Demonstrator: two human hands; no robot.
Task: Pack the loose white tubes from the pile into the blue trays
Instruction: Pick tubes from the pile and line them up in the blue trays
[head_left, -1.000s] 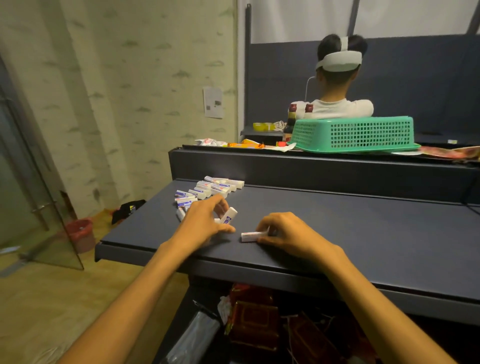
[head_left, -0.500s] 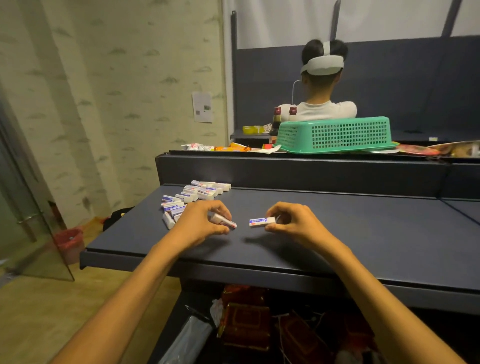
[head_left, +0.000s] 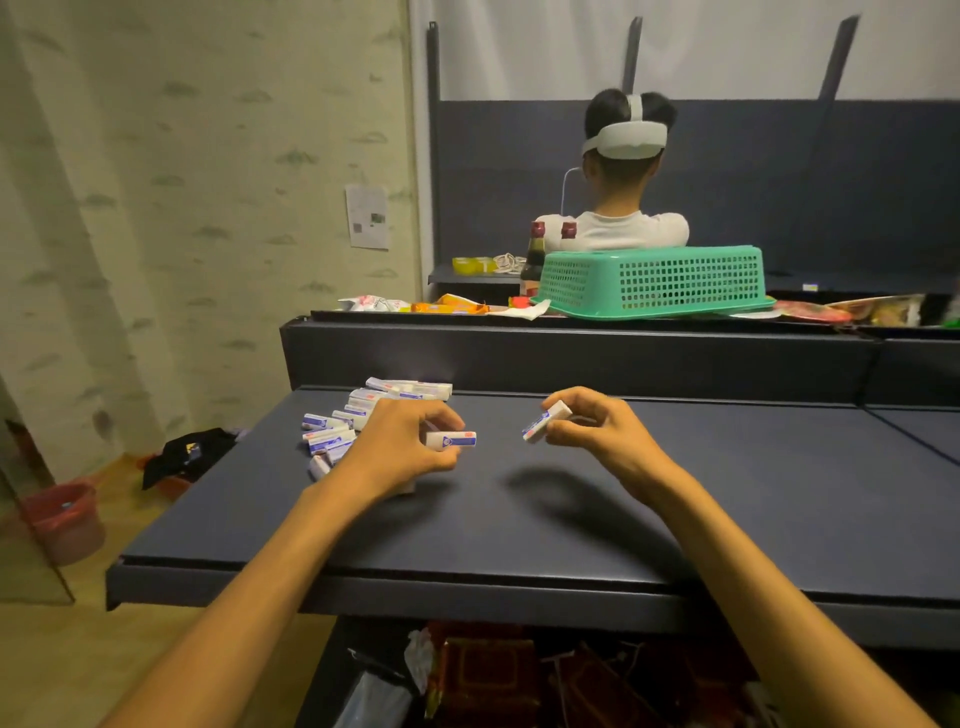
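A pile of small white tubes with blue and red labels (head_left: 358, 415) lies at the far left of the dark table (head_left: 727, 509). My left hand (head_left: 402, 447) pinches one white tube (head_left: 452, 439) just right of the pile, held level above the table. My right hand (head_left: 597, 431) pinches another white tube (head_left: 545, 421) at its end, tilted and lifted off the surface. The two tubes are a short gap apart. No blue tray is in view.
A raised dark ledge (head_left: 571, 358) runs behind the table. On it stand a green basket (head_left: 654, 283) turned upside down, wrappers and two dark bottles (head_left: 535, 254). A person with a white headset sits behind, facing away. Bags lie under the table; a red bucket (head_left: 62, 519) stands on the floor at left.
Both hands have lifted their tubes off the table and drawn slightly apart. The right hand's tube has tilted upward. The camera has tipped up a little.
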